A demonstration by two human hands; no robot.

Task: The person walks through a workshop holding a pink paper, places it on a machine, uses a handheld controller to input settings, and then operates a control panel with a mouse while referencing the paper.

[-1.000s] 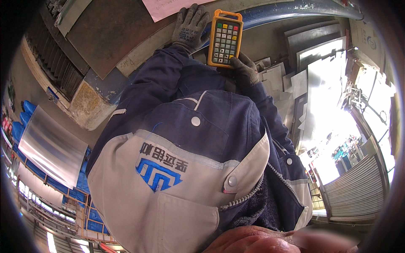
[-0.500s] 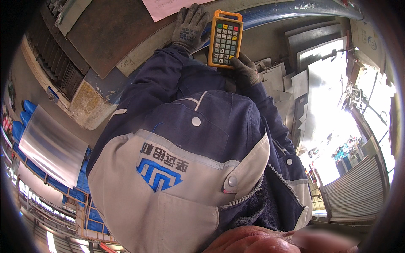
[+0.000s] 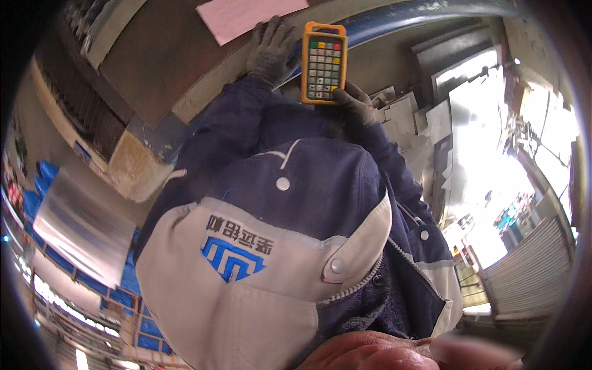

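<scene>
Keypad remote (image 3: pixel 324 63), orange, sits at twelve o'clock, my gloved right hand (image 3: pixel 356 103) clamped under its lower edge with thumb on the keys, left hand (image 3: pixel 271 50) spread open beside it on the blue beam (image 3: pixel 419 13); pressing seems underway.

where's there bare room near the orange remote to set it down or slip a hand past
The orange keypad remote is held between the gloved left hand and gloved right hand. Bare brown surface lies left of the left hand, below the pink sheet. Right of the right hand it is crowded with stacked grey metal plates.
</scene>
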